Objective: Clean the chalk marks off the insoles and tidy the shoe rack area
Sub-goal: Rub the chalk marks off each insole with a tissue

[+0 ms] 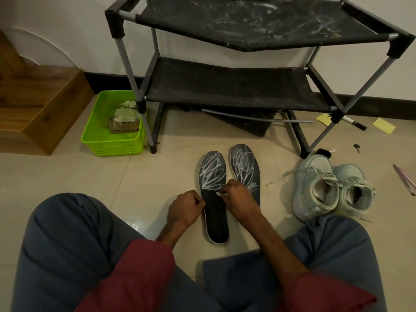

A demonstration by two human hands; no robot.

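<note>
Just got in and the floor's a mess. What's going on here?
A person sits on the floor wiping chalk off two dark insoles. The right hand pinches a small white wad against the left insole, while the left hand grips its edge. Its heel half looks clean; the toe half and the right insole carry scribbles. The shoe rack top is chalky too, and pale sneakers sit alongside.

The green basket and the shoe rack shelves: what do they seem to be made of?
Basket: probably moulded plastic, slightly glossy, with slotted walls. Shelves: seemingly matte black fabric stretched between grey tubes; it creases and sags, and the top one shows white smears.
</note>
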